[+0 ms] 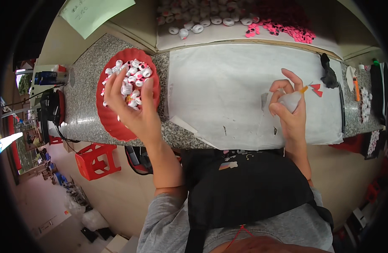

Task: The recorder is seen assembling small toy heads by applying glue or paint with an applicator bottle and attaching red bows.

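My left hand [137,111] is over a red scalloped tray [114,128] at the left, its fingers spread and nothing seen between them. Small white rounded pieces with pink and black parts [138,75] are heaped in the tray under the fingers. On the right, my right hand [293,116] is closed around a translucent squeeze bottle [290,100] with an orange tip and a thin needle. The bottle is held above a white sheet [219,92] that covers the worktop, its needle pointing away and to the right. My fingers hide part of the bottle.
Rows of white pieces [216,20] and a pile of pink and black bits [286,31] sit on a shelf at the back. A crumpled black scrap [329,71] and red triangular bits [316,90] lie at the sheet's right. A red stool [97,161] stands on the floor, left.
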`<action>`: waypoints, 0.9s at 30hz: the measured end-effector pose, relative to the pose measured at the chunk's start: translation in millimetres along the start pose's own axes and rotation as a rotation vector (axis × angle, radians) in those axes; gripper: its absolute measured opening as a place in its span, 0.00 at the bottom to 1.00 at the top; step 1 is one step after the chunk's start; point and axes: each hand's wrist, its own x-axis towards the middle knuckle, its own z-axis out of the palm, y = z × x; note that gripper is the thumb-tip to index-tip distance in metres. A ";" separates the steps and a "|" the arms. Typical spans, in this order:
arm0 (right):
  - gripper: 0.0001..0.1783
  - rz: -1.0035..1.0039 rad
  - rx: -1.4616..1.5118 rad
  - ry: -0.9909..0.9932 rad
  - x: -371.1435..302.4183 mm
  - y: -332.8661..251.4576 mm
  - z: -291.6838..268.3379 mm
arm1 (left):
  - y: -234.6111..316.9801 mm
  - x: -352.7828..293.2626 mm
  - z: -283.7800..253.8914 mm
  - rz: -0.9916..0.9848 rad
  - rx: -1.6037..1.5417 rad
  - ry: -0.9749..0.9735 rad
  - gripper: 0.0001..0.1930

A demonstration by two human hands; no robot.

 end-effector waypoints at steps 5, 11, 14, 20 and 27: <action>0.21 -0.079 0.154 -0.003 -5.9 8.0 -9.3 | 27.7 31.8 119.3 0.441 -0.193 -0.413 0.11; 0.16 -0.046 0.175 0.008 -10.3 9.0 -5.2 | 22.0 32.7 219.6 0.432 -0.009 -0.670 0.11; 0.18 0.000 0.184 -0.019 -10.5 5.4 -7.8 | 29.6 33.5 211.0 0.265 -0.160 -0.633 0.11; 0.25 -0.093 0.103 0.078 -8.9 1.0 -7.1 | 47.0 17.9 109.1 -0.305 -0.819 -0.696 0.09; 0.14 -0.234 0.289 0.221 -15.7 -11.1 -14.6 | 51.0 -47.7 55.9 -0.782 -1.226 -0.757 0.12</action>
